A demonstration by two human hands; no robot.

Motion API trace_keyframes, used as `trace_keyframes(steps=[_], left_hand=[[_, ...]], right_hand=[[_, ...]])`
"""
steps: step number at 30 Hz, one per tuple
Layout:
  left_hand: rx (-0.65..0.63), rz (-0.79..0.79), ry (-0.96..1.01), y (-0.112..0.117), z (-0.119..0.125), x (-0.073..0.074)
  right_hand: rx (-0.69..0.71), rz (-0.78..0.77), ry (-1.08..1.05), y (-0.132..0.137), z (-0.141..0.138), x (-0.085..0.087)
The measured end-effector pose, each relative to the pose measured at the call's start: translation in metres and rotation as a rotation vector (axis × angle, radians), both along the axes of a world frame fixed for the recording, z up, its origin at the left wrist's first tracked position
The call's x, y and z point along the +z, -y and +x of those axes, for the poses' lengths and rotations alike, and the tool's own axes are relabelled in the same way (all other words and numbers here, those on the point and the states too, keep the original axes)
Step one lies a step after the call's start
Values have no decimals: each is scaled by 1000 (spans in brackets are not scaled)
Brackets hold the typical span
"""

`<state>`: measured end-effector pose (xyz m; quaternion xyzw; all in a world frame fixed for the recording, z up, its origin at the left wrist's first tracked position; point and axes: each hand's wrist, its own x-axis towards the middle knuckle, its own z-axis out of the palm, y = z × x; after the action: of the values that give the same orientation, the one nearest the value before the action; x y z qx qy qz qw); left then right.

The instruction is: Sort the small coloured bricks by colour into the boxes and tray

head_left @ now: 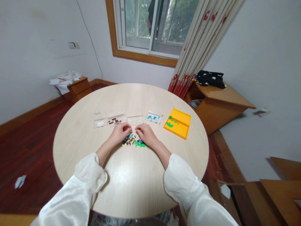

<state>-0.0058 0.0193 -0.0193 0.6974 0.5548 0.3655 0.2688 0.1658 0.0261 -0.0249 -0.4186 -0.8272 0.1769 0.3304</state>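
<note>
My left hand (pixel 120 132) is at the upper left edge of a small heap of mixed toy bricks (pixel 131 140), its fingertips pinched together. Across from it, my right hand (pixel 146 134) hovers over the heap's upper right side, thumb and fingers also closed. Whatever either pinch holds is too small to make out. Brown, blue, yellow and green pieces make up the heap, with the green bricks (pixel 140 144) gathered at its lower right. Just beyond my left hand is a clear box (pixel 122 117) of brown pieces, and a nearly bare clear box (pixel 138 120) lies beyond both hands.
Blue pieces lie in a clear box (pixel 160 118) further right. A yellow tray (pixel 182 116) with green pieces stands at the right of the round table (pixel 131 182). At left is another clear box (pixel 96 124). A wooden cabinet (pixel 218 103) stands past the table's right edge.
</note>
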Motion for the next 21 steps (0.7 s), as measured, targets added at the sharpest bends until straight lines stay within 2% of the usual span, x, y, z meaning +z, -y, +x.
trace_keyframes(steps=[11,21], left_hand=[[-148,-40,136,3,4,3],[-155,-196,361,3,5,5]], right_hand=[[50,98,-187,10,-2,11],[62,131,-197,12,-3,12]])
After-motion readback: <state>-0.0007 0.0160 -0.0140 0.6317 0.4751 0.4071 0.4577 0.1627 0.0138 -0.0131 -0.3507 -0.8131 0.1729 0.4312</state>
